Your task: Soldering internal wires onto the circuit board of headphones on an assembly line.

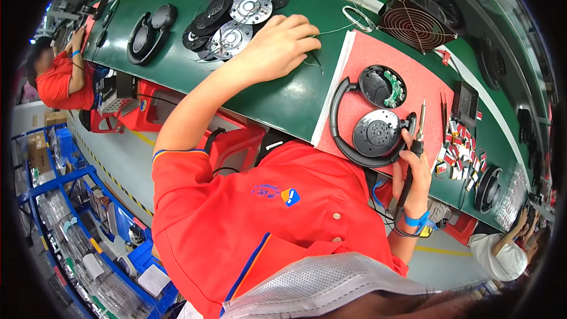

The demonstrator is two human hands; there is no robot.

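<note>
My left hand point(282, 47) is over the green bench, just right of a pile of round speaker discs point(231, 39). Its fingers are curled, with a thin solder wire point(332, 31) running into them from a coil point(358, 19). Short dark wires show below the fingertips. My right hand point(418, 168) grips a soldering iron point(420, 133), its metal tip pointing away from me. Fingers of that hand also touch the near edge of black headphones point(335, 123) on a pink mat point(369, 53). One earcup holds a green circuit board point(393, 88); the other shows a perforated disc point(378, 133).
A fan with a round grille point(416, 23) stands beyond the mat. Tweezers point(444, 115), a dark box point(465, 103) and many small red-and-white pieces point(460, 150) lie at right. Other headphones point(147, 34) are at left. Co-workers point(62, 80) sit at both ends.
</note>
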